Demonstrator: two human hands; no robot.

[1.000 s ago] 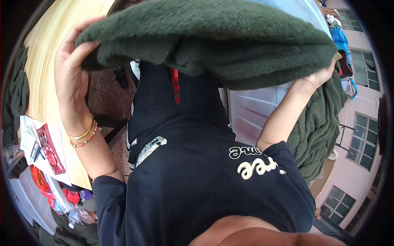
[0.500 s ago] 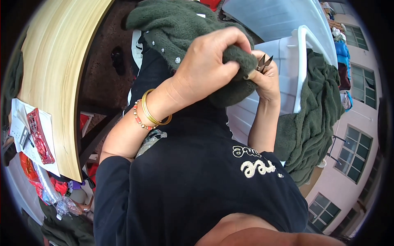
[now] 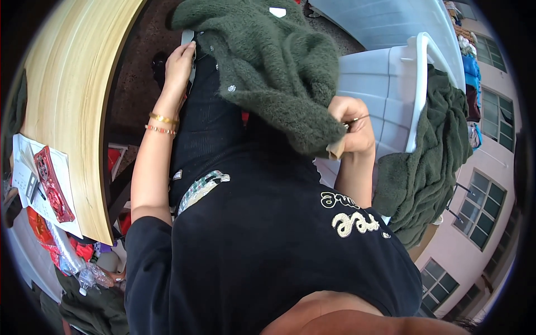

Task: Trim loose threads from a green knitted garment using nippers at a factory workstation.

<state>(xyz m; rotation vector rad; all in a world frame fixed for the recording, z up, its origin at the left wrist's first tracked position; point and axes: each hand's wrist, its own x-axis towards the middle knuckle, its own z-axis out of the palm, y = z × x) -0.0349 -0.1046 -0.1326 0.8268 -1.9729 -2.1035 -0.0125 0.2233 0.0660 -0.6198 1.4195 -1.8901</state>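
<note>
A fuzzy dark green sweater (image 3: 268, 67) lies draped over the person's lap, on the black trousers (image 3: 209, 128). Its long axis runs on a slant from the upper left of the view, where a small white label (image 3: 277, 12) shows near its far edge, down to the lower right, where it narrows to a bunched end. The right hand (image 3: 352, 125) is closed around that bunched end, fingers curled tight, and a thin metal piece, too small to identify, juts out between them. The left hand (image 3: 178, 64) rests at the sweater's far left edge, fingers bent against the fabric and a pale strap there; whether it truly grips anything cannot be told. Two bracelets (image 3: 162, 124) circle the left wrist. To the right, just beside the right hand, stands a white plastic chair (image 3: 385, 95) with a second green garment (image 3: 435, 151) hung over its backrest. On the left runs a pale wooden bench (image 3: 72, 111), with papers and a red packet (image 3: 50, 181) near its edge.
</note>
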